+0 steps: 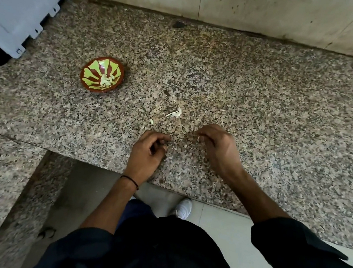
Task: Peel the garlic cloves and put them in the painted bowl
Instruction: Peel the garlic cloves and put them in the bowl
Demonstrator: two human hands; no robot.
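Note:
The painted bowl (91,74), brown with green petals, sits on the speckled granite counter (260,94) at the left and holds several peeled garlic cloves (106,80). A curl of white garlic skin (175,113) and one small clove piece (151,121) lie on the counter just beyond my hands. My left hand (147,152) hovers over the counter's front edge with curled fingers; nothing shows in it. My right hand (215,145) pinches a tiny white bit (198,137), skin or garlic I cannot tell, between thumb and fingertips.
A grey plastic lid or crate (20,11) leans at the back left. A tiled wall (246,9) runs along the counter's rear. The counter steps down at the lower left. My white shoe (183,208) and the floor show below the front edge.

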